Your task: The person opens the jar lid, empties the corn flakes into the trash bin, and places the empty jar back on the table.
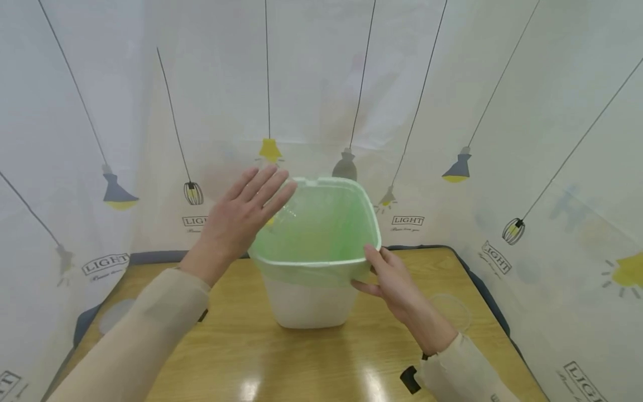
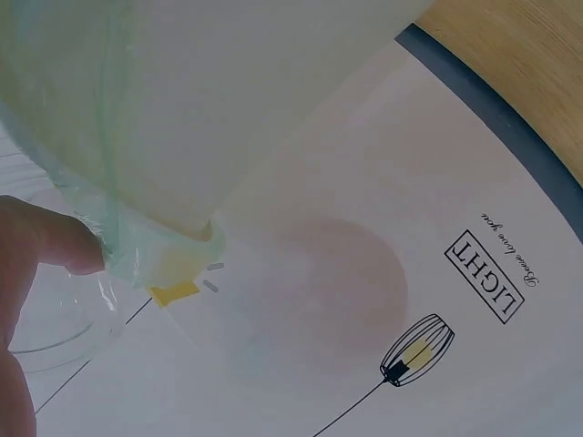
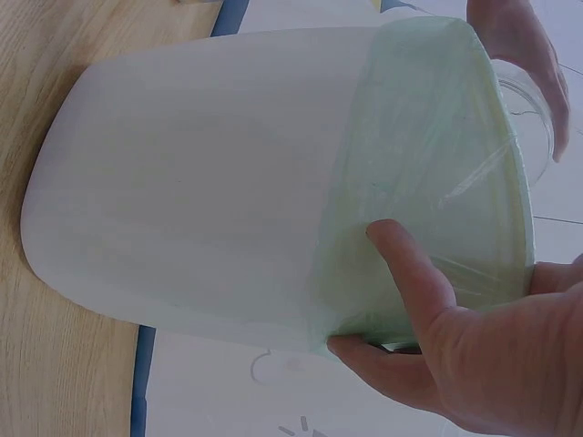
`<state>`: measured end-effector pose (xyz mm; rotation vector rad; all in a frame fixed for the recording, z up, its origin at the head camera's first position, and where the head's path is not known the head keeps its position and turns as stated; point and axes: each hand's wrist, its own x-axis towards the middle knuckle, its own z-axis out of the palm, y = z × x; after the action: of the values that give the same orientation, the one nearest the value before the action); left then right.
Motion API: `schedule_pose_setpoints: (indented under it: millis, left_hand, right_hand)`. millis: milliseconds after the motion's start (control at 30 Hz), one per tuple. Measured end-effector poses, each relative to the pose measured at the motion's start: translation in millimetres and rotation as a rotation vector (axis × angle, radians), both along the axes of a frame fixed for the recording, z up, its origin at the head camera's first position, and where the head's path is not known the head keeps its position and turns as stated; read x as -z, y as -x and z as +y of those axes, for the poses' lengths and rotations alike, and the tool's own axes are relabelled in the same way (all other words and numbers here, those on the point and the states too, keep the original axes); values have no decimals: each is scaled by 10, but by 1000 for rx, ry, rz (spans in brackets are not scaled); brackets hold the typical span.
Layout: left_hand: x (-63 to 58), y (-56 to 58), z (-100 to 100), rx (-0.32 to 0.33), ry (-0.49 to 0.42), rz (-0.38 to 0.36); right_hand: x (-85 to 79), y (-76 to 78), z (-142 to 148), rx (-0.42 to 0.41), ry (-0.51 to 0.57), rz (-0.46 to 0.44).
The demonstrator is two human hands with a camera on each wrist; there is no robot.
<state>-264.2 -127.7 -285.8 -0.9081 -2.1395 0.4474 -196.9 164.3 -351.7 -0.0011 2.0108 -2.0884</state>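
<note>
A white trash bin stands upright on the table. A pale green bag lines it, folded over its rim. My right hand grips the bin's right front corner, with fingers on the bag's outer fold and at the rim. Over the left back part of the rim is my left hand, its back toward the head camera. It holds a clear, round plastic container, mostly hidden from above by the fingers. In the left wrist view, the clear container appears beside the thumb and the bag's edge.
Clear round pieces lie on the wooden table, one at the left and another at the right. A white curtain printed with hanging lamps surrounds the table's back and sides.
</note>
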Motion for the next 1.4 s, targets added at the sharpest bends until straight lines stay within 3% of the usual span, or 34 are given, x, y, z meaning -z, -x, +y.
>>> schedule_pose_setpoints:
  millis: [133,367,500,833,1000,1133,1267,1400]
  left_hand:
    - [0,9,-15,-14,-37,5]
    - [17,-8,-45,-8,31,89]
    - [11,-8,-55,-15,12,111]
    - [20,-13,-58,-39,15,46]
    - [48,-12,-81,-33,-52,26]
    - [52,-7,-100,-41,-85,83]
    - [37,-13,-104,-43,-21,173]
    - [25,-15,-95,-19,3,178]
  right_hand:
    - [4,3,-1,3,2,1]
    - [8,5,-1,-3,1,-1]
    - [8,7,-1,1,2,-1]
    - [1,5,-5,-1,-1,-6]
    - [-3,7,-12,3,-3,-9]
    - [-8,7,-17,7,-4,-9]
    - [-15,2,-17,9,-6,-8]
    - [-16,-1,-13,7,-5,-9]
